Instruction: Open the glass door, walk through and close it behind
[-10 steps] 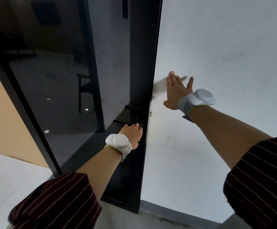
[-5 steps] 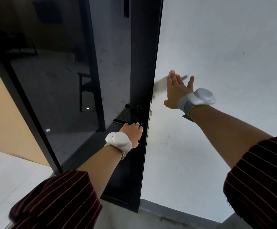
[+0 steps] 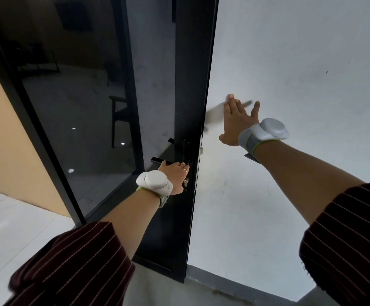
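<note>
Little has shifted since a second ago: both hands keep their places. Left hand [image 3: 175,173] stays curled tight around the slim black metal lever handle [image 3: 157,160], its grip pressed together, on the dark-tinted glass door [image 3: 80,102] with its matte black frame, which fills the view from 9 to 12 o'clock. Right hand [image 3: 237,124], at 2 o'clock, lies flat with fingers spread on the smooth white plaster wall [image 3: 301,62].
</note>
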Action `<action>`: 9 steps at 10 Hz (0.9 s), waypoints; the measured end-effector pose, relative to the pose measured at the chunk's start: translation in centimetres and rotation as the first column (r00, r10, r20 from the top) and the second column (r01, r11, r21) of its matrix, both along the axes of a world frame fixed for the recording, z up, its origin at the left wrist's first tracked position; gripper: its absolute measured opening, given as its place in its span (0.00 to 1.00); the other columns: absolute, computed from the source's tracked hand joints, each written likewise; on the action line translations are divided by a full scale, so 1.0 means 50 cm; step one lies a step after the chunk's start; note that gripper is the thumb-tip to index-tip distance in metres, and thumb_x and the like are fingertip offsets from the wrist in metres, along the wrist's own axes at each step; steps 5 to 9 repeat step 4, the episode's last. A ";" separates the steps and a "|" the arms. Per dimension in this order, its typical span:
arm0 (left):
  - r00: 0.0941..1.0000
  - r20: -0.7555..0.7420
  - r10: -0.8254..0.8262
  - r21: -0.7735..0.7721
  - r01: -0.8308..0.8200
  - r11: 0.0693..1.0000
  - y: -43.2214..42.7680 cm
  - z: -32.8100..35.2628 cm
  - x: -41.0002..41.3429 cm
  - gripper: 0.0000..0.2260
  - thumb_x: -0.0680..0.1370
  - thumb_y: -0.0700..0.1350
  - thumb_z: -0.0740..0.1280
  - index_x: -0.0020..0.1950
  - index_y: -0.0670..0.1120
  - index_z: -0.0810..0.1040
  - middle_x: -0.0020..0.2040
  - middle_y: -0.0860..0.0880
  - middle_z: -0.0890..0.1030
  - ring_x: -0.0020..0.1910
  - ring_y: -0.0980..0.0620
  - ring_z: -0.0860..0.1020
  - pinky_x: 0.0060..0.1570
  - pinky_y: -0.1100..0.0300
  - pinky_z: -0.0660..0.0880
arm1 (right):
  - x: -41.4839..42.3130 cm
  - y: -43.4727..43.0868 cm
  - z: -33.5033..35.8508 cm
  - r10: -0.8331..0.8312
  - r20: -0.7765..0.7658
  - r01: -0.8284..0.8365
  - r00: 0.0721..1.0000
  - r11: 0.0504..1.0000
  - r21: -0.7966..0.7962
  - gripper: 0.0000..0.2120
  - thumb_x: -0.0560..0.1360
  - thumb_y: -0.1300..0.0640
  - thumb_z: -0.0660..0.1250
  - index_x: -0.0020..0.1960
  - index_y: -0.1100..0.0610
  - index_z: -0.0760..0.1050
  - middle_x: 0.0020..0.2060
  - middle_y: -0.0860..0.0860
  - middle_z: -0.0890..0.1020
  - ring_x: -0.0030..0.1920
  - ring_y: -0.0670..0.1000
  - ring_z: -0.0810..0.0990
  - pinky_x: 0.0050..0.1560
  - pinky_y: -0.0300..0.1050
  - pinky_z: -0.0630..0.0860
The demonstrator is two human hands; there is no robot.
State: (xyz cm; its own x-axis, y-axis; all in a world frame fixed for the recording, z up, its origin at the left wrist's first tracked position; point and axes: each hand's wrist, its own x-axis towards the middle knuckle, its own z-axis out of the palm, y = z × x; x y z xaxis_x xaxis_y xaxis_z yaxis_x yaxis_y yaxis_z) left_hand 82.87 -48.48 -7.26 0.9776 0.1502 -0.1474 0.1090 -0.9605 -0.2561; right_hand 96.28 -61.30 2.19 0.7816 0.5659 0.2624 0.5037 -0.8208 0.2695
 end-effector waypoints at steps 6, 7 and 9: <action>0.980 0.197 0.021 -0.034 -0.015 0.999 0.000 0.054 -0.013 0.23 0.79 0.45 0.60 0.73 0.42 0.63 0.66 0.45 0.75 0.65 0.44 0.73 0.68 0.47 0.67 | -0.016 -0.012 0.008 0.081 -0.025 -0.080 0.996 0.996 0.032 0.36 0.75 0.52 0.62 0.78 0.58 0.49 0.79 0.55 0.43 0.79 0.54 0.47 0.72 0.72 0.42; 0.980 0.197 0.021 -0.034 -0.015 0.999 0.000 0.054 -0.013 0.23 0.79 0.45 0.60 0.73 0.42 0.63 0.66 0.45 0.75 0.65 0.44 0.73 0.68 0.47 0.67 | -0.016 -0.012 0.008 0.081 -0.025 -0.080 0.996 0.996 0.032 0.36 0.75 0.52 0.62 0.78 0.58 0.49 0.79 0.55 0.43 0.79 0.54 0.47 0.72 0.72 0.42; 0.980 0.197 0.021 -0.034 -0.015 0.999 0.000 0.054 -0.013 0.23 0.79 0.45 0.60 0.73 0.42 0.63 0.66 0.45 0.75 0.65 0.44 0.73 0.68 0.47 0.67 | -0.016 -0.012 0.008 0.081 -0.025 -0.080 0.996 0.996 0.032 0.36 0.75 0.52 0.62 0.78 0.58 0.49 0.79 0.55 0.43 0.79 0.54 0.47 0.72 0.72 0.42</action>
